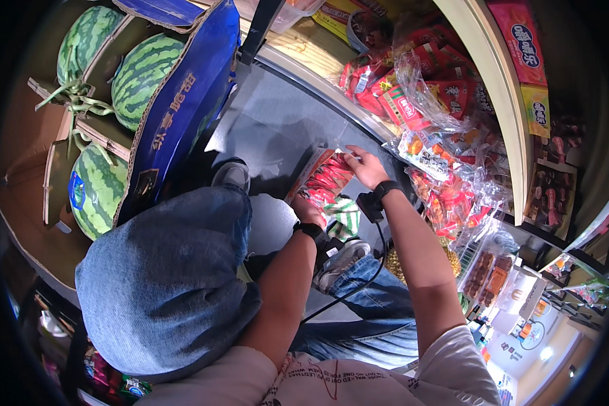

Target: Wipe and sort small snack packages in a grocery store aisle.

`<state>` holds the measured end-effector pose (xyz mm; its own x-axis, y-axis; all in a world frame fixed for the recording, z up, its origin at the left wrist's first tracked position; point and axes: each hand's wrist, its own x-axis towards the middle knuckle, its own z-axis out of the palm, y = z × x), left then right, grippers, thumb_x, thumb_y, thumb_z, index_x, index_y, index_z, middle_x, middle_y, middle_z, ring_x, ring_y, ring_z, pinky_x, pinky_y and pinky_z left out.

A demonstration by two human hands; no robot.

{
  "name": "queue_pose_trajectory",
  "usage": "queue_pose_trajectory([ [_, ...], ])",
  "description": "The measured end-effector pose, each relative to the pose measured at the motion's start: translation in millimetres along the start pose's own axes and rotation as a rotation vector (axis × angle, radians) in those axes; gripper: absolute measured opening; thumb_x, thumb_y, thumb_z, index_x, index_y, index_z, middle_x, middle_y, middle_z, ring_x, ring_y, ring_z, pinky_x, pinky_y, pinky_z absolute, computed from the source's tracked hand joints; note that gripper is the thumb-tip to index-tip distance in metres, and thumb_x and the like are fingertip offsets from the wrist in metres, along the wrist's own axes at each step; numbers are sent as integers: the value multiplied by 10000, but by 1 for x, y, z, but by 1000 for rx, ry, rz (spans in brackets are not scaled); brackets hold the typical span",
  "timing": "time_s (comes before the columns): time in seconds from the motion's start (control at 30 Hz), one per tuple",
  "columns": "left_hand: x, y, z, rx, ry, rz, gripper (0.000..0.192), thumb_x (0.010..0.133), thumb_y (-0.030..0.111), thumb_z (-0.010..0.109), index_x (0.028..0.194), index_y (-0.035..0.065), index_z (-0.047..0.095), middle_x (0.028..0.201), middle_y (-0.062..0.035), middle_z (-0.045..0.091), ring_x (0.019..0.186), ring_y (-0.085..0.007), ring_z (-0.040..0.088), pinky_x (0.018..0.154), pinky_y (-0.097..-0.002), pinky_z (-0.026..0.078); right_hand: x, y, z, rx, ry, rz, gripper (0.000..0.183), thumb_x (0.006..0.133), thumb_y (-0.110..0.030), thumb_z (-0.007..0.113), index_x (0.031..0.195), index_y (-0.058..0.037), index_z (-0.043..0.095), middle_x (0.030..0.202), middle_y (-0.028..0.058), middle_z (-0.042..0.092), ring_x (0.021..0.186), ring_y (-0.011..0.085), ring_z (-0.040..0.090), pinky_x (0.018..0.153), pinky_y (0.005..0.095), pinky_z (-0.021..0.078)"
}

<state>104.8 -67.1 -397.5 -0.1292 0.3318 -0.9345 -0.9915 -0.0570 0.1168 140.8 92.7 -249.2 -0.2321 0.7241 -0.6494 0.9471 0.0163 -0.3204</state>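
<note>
Low over the floor between my feet is an open cardboard carton point(304, 174) filled with small red packets point(329, 171). My left hand point(308, 211) grips the carton's near end, its fingers partly hidden, with red wrapping beside it. At the far right corner of the carton is my right hand point(369, 170), thumb and fingers bent towards the packets; whether it grips anything is unclear. A green-and-white striped bag point(346, 217) lies just below the carton, partly behind my left wrist.
To the left, a blue cardboard box point(182, 101) holds watermelons point(147, 76). A wooden shelf point(284, 43) carries bagged red snack packs point(416, 96) on the right. Below them sits a spiky durian point(398, 264). A cable point(357, 294) hangs from my right wrist.
</note>
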Motion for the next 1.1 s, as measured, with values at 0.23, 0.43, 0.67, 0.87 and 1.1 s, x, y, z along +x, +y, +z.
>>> queue_pose_trajectory([
  [0.23, -37, 46, 36, -168, -175, -188, 566, 899, 486, 377, 1188, 31, 550, 1151, -112, 607, 1064, -266, 580, 971, -398, 419, -8, 11, 27, 344, 13, 7, 329, 966, -299, 482, 1145, -66, 630, 1021, 91, 677, 947, 171, 607, 893, 311, 441],
  [0.43, -34, 63, 43, -252, -323, -341, 593, 907, 485, 337, 1218, 14, 518, 1217, -130, 574, 1103, -318, 554, 994, -458, 405, -3, 8, 21, 203, -41, 78, 393, 945, -389, 454, 1180, -126, 627, 1071, 146, 668, 1041, 288, 614, 920, 358, 438],
  [0.67, -31, 44, 55, -236, -242, -285, 646, 866, 559, 331, 1264, 85, 514, 1233, -115, 570, 1090, -310, 557, 946, -449, 427, 2, 31, 37, 347, -13, -78, 475, 904, -403, 553, 1278, -110, 544, 1146, 178, 633, 1096, 299, 594, 952, 354, 429],
  [0.87, -29, 42, 43, -350, -139, -204, 557, 908, 427, 395, 1239, -5, 508, 1224, -164, 561, 1071, -307, 572, 950, -430, 439, -28, 23, 39, 459, 261, -46, 719, 840, -430, 671, 1380, -52, 384, 1280, 228, 514, 1068, 307, 603, 815, 366, 519],
  [1.1, -66, 27, 65, 128, 240, 59, 680, 876, 490, 541, 1226, -86, 447, 1181, -204, 569, 1043, -287, 586, 887, -357, 478, -31, 49, 64, 689, 126, 202, 670, 848, -458, 655, 1316, -26, 445, 985, 142, 647, 734, 201, 649, 615, 308, 525],
])
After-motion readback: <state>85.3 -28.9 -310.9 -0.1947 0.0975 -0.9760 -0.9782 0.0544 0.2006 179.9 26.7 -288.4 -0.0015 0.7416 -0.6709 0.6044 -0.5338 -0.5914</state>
